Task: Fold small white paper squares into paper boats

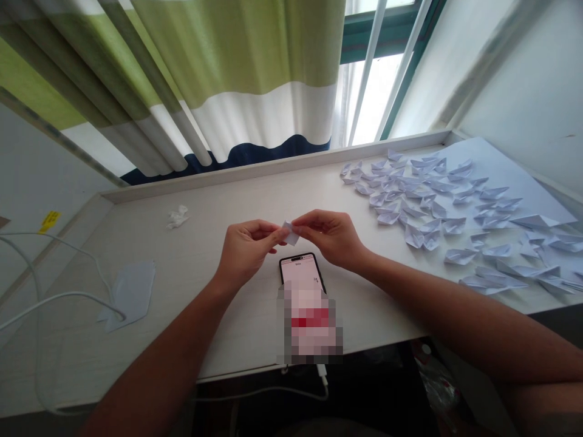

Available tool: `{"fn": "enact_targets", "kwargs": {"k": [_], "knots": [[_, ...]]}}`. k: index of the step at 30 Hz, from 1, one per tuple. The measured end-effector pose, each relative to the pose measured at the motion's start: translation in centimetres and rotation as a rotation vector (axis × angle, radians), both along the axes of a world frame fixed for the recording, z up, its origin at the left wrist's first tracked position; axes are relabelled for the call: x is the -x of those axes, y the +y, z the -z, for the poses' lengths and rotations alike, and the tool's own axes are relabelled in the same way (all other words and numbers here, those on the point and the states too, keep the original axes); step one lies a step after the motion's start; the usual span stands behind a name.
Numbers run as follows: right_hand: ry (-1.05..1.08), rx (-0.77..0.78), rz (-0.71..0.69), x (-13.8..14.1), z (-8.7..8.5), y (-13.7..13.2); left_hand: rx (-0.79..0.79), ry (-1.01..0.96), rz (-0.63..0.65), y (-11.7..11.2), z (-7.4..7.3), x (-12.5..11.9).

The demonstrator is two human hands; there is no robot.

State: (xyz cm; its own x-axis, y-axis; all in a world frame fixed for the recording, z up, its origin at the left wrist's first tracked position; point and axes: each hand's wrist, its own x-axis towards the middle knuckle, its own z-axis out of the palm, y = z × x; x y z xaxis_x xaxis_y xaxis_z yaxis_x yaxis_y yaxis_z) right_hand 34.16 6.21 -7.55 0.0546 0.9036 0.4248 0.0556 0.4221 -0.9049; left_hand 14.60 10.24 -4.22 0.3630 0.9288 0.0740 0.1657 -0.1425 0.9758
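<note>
At the top of the phone screen, centre of the frame, I can make out a short word that seems to begin "Ve"; the rest is too small to be sure of. Blurred blocks hide the lower screen, with a red band across them. A yellow label on the wall at the left edge carries dark print too small to read.

The paper is in the centre of the frame, just above the phone: small, white, folded, with a pointed corner downward and faint creases. My left hand pinches its left side between thumb and fingers, and my right hand pinches its right side the same way, fingertips nearly meeting.

Many white folded boats spread over the right of the frame, sharp-ended, some touching or overlapping, beside a flat white sheet. A crumpled tissue lies left of centre on the pale table; at lower left, a cable runs onto a white card.
</note>
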Motion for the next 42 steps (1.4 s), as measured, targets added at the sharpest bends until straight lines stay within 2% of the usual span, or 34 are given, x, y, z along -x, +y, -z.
{"fn": "enact_targets", "kwargs": {"k": [7, 14, 17, 20, 24, 28, 32, 35, 40, 42], "knots": [[-0.021, 0.027, -0.050, 0.0, -0.6, -0.3, 0.099, -0.039, 0.096, 0.5, 0.2, 0.2], [0.048, 0.191, -0.157, -0.2, -0.3, 0.2, 0.047, -0.096, 0.106, 0.4, 0.7, -0.6], [0.049, 0.203, -0.196, -0.2, -0.5, 0.2, 0.023, -0.144, 0.108, 0.3, 0.7, -0.8], [0.014, 0.156, -0.181, -0.2, -0.9, -0.1, 0.015, -0.158, 0.135, 0.3, 0.6, -0.6], [-0.165, 0.061, -0.113, -0.2, -1.2, -0.6, -0.024, -0.122, 0.115, 0.2, 0.4, -0.4], [-0.414, -0.155, 0.039, -0.7, -0.7, -0.4, 0.009, -0.070, 0.109, -0.2, 0.1, -0.4], [-0.569, -0.321, 0.092, -1.0, -0.1, -0.2, -0.009, -0.163, 0.091, -0.5, -0.4, -0.5], [-0.461, -0.295, 0.075, -0.8, 0.0, -0.3, 0.023, -0.210, 0.034, -0.5, -0.3, -0.6], [-0.029, 0.015, -0.018, 0.1, 0.0, -0.2, 0.104, -0.224, -0.011, -0.4, 0.4, -0.8], [0.075, 0.075, -0.078, 0.2, -0.1, 0.0, 0.117, -0.224, -0.001, -0.5, 0.6, -1.0]]}}
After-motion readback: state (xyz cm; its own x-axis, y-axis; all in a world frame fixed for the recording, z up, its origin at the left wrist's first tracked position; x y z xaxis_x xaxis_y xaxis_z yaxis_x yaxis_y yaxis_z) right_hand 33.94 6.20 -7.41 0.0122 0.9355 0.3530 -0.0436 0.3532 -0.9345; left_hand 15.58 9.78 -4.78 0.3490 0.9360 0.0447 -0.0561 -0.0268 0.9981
